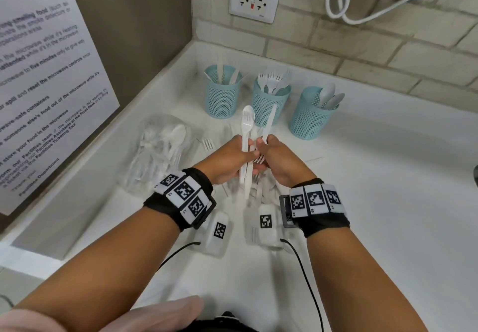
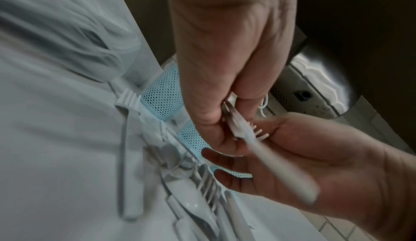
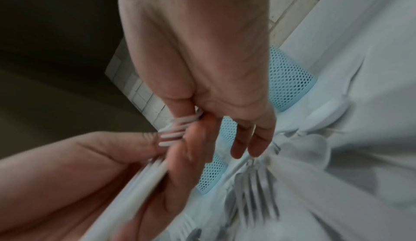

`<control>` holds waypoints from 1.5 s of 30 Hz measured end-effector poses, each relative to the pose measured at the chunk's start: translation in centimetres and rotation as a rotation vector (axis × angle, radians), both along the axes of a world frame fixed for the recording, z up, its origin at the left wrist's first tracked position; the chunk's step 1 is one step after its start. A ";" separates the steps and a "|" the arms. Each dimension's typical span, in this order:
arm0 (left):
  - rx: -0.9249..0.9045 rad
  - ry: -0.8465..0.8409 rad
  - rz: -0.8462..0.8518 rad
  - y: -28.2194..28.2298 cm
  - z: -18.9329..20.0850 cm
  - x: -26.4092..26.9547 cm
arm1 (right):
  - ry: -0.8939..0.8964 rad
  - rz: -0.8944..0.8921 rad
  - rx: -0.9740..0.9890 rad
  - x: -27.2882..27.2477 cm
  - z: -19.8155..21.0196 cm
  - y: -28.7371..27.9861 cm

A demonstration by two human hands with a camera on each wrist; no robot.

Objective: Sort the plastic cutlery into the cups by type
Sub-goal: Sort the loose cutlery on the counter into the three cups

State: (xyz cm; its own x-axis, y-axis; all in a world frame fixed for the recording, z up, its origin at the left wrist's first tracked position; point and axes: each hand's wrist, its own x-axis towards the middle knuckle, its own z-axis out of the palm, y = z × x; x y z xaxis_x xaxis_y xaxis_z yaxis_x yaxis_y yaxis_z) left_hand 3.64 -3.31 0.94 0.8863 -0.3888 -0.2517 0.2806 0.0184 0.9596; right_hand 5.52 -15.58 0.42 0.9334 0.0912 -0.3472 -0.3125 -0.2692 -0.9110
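**Cutlery bundle held above the worktop, both hands on it**

A small bundle of white plastic cutlery (image 1: 247, 135) is held upright over the middle of the worktop (image 1: 388, 176), a spoon bowl and a fork head at the top, with a knife (image 1: 269, 122) raised just beside them. The bundle is gripped by the left hand (image 1: 227, 158), its fingers curled round the handles. The knife's lower part is met by the right hand (image 1: 279, 161), and a fork turned tines-down (image 1: 259, 160) is pinched there between thumb and fingers; from the left wrist view, those tines (image 2: 258, 132) are seen pressed against the left palm while the right hand's fingers (image 2: 225, 120) are closed on the piece.

Beneath the hands, a loose pile of cutlery (image 1: 256, 192) is spread on the worktop, and a lone fork (image 1: 207, 144) is seen lying to the left of the hands.

Behind, three blue mesh cups are lined up near the wall: the left cup (image 1: 222, 96) is loaded with knives, the middle cup (image 1: 269, 104) with forks, the right cup (image 1: 310, 117) with spoons. All three are stood upright and apart from one another.

To the left, a clear plastic bag (image 1: 160, 150) with more cutlery inside is laid on the worktop. A printed notice (image 1: 38, 85) is fixed to the side wall, and a wall socket (image 1: 254, 0) is set in the tiles above the cups.
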 end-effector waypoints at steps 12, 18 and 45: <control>0.253 0.032 0.097 0.9 -1.7 1.2 | -0.208 0.278 -0.939 0.9 -1.2 -3.7; 0.231 0.077 0.119 1.3 -2.0 1.0 | -0.254 0.381 -1.037 1.2 -1.6 -4.0; -0.140 0.171 0.153 2.6 -1.2 1.2 | -0.324 -0.018 -0.117 1.9 4.0 -2.8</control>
State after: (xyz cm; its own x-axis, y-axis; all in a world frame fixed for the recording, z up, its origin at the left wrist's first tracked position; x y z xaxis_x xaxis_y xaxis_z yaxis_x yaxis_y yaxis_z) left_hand 4.86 -0.72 -0.26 0.8865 -0.2955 -0.3562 0.4224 0.2019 0.8836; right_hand 7.46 -18.38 4.38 0.9979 0.0510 -0.0396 -0.0176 -0.3744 -0.9271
